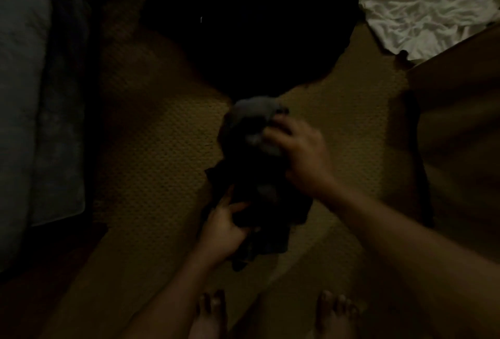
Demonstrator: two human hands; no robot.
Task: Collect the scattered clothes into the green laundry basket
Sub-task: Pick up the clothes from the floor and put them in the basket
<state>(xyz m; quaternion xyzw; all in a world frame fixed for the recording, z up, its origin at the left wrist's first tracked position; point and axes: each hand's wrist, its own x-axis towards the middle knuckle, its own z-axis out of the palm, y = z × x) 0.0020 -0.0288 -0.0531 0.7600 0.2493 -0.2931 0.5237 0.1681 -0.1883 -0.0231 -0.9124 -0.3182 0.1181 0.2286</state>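
The room is very dim. A bundle of dark clothes [254,173] hangs in front of me above the carpet, with a grey piece at its top. My left hand [224,227] grips the bundle's lower edge. My right hand [295,149] holds its upper right side, fingers curled into the grey cloth. A large black garment [249,24] lies spread on the floor just beyond. A crumpled white garment [422,6] lies at the top right. The green laundry basket is not in view.
A bed with pale bedding [32,95] runs along the left side. A wooden piece of furniture [460,100] stands at the right. Beige carpet [162,135] covers the floor between them. My bare feet [270,314] show at the bottom edge.
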